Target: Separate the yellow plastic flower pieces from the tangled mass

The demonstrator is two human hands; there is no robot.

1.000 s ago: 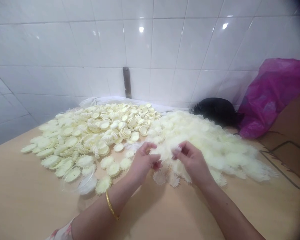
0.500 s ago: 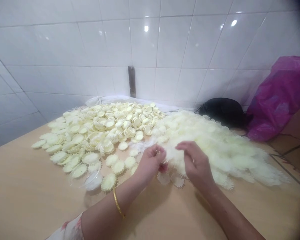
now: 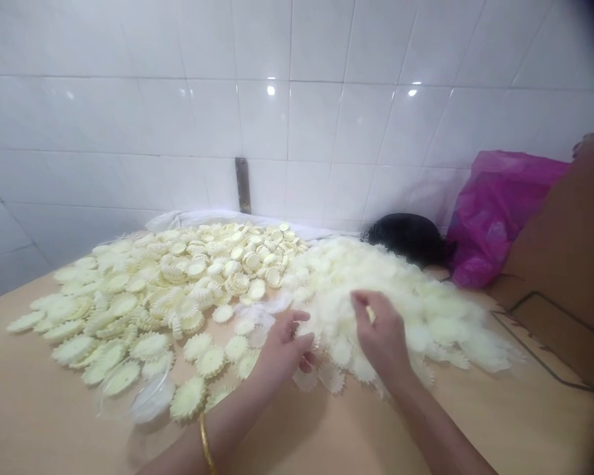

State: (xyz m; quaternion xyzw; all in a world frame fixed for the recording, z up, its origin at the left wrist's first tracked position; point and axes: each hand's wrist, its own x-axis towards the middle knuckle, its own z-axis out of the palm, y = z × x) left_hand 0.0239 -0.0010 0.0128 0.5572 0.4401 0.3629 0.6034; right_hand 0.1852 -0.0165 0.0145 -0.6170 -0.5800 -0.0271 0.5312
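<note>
My left hand point(image 3: 284, 346) hovers just in front of the piles, thumb and index finger apart, the other fingers loosely curled; nothing shows between them. My right hand point(image 3: 382, 333) is at the front of a heap of pale, gauzy scalloped discs point(image 3: 426, 316), thumb and fingers pinched together. What that pinch holds, if anything, is too small to make out. To the left spreads a big pile of cream scalloped discs point(image 3: 123, 303), thicker and cup-like. A few single cream discs point(image 3: 210, 361) lie flat by my left wrist, and thin ones point(image 3: 331, 376) lie between my hands.
A clear plastic tub point(image 3: 153, 396) sits at the front left of the wooden table point(image 3: 54, 422). White sheeting point(image 3: 178, 220) lies behind the piles against the tiled wall. At the back right are a black rounded object point(image 3: 408, 239), a magenta plastic bag point(image 3: 505, 204) and a brown carton point(image 3: 569, 264).
The view has tilted up and shifted right. My left thumb and index finger have parted from a near pinch. My right hand's fingers have closed into a pinch.
</note>
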